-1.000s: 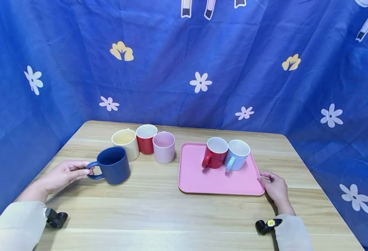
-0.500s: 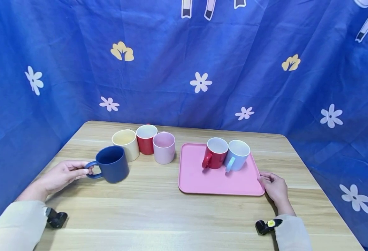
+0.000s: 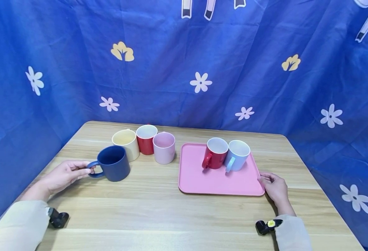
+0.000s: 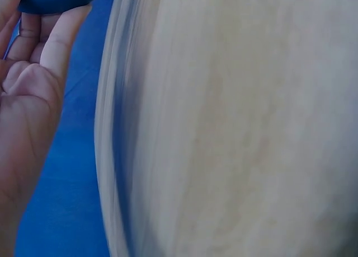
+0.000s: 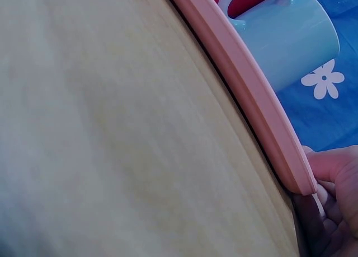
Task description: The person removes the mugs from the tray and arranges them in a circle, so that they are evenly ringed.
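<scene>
In the head view my left hand (image 3: 65, 177) pinches the handle of a dark blue mug (image 3: 116, 167); the left wrist view shows thumb and fingers at that blue handle (image 4: 59, 0). The mug is upright, just in front of a cream mug (image 3: 130, 150); whether its base touches the table I cannot tell. At the right, my right hand (image 3: 275, 190) grips the near right corner of a pink tray (image 3: 202, 183), thumb at the rim (image 5: 291, 150). On the tray a red mug (image 3: 216, 157) and a light blue mug (image 3: 236, 158) stand side by side, handles toward me.
Behind the blue mug, another red mug (image 3: 146, 143) and a lilac mug (image 3: 164, 151) stand beside the cream one. Everything is on a wooden table (image 3: 159, 216). Blue patterned cloth (image 3: 171, 69) rises around its back and sides.
The dark blue mug has shifted very slightly away from me, with a small wobble left then right, in my left hand. My right hand and the tray look still.
</scene>
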The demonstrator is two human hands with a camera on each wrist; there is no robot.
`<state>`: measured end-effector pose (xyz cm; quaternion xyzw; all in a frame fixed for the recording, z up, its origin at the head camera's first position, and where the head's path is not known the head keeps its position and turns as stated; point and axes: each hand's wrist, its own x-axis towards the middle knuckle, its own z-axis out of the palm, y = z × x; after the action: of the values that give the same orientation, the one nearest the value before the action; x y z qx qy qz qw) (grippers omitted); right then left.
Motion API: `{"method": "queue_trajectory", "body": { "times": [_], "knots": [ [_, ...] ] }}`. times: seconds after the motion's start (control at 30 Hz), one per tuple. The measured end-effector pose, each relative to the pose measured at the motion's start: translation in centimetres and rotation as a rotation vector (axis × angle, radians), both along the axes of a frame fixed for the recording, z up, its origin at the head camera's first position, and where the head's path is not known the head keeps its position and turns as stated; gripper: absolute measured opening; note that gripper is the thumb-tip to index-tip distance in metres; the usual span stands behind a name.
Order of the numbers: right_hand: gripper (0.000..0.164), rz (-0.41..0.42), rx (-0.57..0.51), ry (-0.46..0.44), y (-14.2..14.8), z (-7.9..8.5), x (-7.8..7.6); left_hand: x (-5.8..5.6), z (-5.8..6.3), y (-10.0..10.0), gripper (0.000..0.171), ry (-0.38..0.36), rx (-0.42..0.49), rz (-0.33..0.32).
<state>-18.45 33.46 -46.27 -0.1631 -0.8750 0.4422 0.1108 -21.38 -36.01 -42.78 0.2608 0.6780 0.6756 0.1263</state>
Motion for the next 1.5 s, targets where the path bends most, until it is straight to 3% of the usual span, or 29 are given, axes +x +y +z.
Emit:
{"method": "queue_trajectory", "body": {
  "times": [0.1, 0.2, 0.33, 0.6, 0.83, 1.17, 1.5],
  "knots": [
    [0.033, -0.004, 0.006, -0.006, 0.0, 0.0, 0.1, 0.1, 0.2, 0.1, 0.025, 0.055, -0.113, 0.082],
    [0.033, -0.003, 0.003, -0.01, 0.0, 0.1, 0.1, 0.1, 0.4, 0.2, 0.024, 0.086, -0.167, 0.125],
    [0.034, 0.003, -0.006, -0.011, 0.0, 0.1, 0.2, 0.1, 0.9, 0.1, 0.041, 0.049, -0.105, 0.073],
    [0.034, 0.004, -0.003, -0.009, -0.1, 0.2, 0.1, -0.7, 2.7, 0.1, 0.06, 0.096, -0.122, -0.017],
    [0.034, 0.008, -0.013, -0.006, -0.1, 0.2, 0.2, -1.8, 4.9, 1.0, 0.056, 0.128, -0.195, 0.046],
    [0.034, 0.009, -0.015, -0.01, -0.2, 0.3, 0.2, -3.2, 7.6, 4.1, 0.05, 0.171, -0.239, 0.078],
    [0.034, -0.001, -0.006, -0.024, -0.1, 0.3, 0.1, -4.9, 9.1, 8.3, 0.047, 0.204, -0.22, 0.052]
  ]
}}
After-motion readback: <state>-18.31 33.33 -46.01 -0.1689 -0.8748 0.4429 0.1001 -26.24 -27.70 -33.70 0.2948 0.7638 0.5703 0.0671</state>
